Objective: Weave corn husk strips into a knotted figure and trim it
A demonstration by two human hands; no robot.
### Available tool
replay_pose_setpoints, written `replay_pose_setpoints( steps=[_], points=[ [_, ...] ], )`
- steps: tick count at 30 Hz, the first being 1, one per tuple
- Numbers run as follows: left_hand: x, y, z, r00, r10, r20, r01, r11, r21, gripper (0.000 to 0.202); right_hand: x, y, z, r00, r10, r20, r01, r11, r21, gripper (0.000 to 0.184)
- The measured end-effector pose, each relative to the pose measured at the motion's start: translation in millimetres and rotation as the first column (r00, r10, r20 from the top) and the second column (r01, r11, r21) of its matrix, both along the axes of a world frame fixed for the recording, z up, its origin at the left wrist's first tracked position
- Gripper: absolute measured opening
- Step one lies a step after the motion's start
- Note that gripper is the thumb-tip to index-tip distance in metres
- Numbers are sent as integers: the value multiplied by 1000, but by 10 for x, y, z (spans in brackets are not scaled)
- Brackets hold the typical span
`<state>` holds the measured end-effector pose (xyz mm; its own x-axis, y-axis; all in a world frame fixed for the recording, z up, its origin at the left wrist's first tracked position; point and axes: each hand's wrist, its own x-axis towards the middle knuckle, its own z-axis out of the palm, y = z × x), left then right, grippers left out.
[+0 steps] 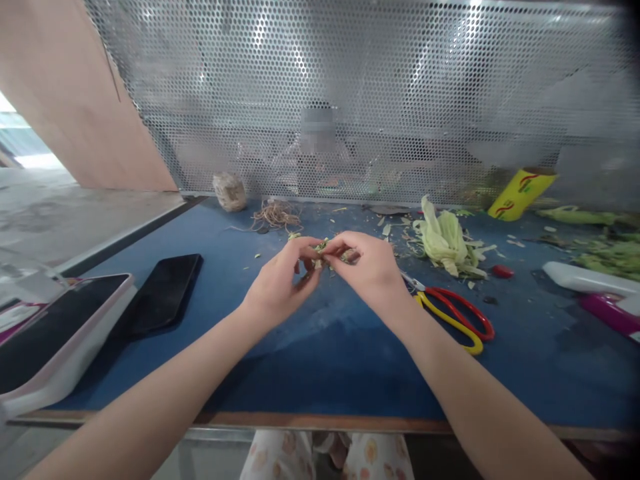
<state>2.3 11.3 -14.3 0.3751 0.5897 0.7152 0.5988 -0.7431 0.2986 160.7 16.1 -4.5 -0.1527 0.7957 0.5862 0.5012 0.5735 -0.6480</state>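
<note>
Over the middle of the blue tabletop (320, 380), my left hand (285, 277) and my right hand (370, 270) meet at the fingertips. Both pinch a small green and tan plant piece (321, 248), partly hidden by the fingers. Scissors (457, 317) with one red and one yellow handle lie beside my right wrist, their blades partly covered by it. Right of my hands sits a bunch of pale green leaves or husks (443, 237) among scattered scraps. Loose brown twine (277, 215) is piled beyond my left hand.
A wrapped ball of twine (230, 192) stands at the back left. Left are a black phone (167, 293) and a pink-rimmed tray (113, 303). A yellow tube (523, 195) leans by the perforated metal screen (390, 100). At right lie a white-and-purple object (595, 283) and green plant material (610, 257).
</note>
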Motion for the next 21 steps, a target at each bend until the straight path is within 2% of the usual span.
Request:
replay_pose_setpoints(
  steps=[4, 8, 10, 12, 14, 17, 19, 21],
  points=[
    [-9, 5, -10, 997, 25, -76, -17, 995, 102, 35, -7, -42, 19, 985, -81, 155, 76, 996, 38, 25],
    [-18, -5, -7, 986, 11, -164, 24, 977, 214, 33, -20, -75, 9, 933, -129, 335, 97, 989, 112, 13],
    [-10, -34, 10, 992, 3, -129, 20, 984, 175, 33, -23, -86, 1, 914, -176, 365, 110, 974, 196, 14],
    [4, -62, 38, 1000, -27, 2, 27, 999, 41, 32, -19, -89, -4, 912, -219, 348, 117, 950, 290, 15],
    [15, -72, 73, 971, -82, 225, 118, 981, -154, 27, -13, -82, -4, 920, -227, 319, 102, 926, 365, 16],
    [25, -43, 125, 829, -85, 552, 335, 867, -370, 23, -5, -67, -3, 931, -207, 302, 55, 895, 443, 18],
    [31, -20, 155, 750, -48, 660, 420, 806, -418, 29, -3, -60, -8, 932, -208, 298, 32, 864, 503, 18],
    [38, -12, 178, 709, -41, 704, 469, 772, -428, 38, 1, -53, -15, 932, -227, 282, 23, 815, 579, 15]
  ],
)
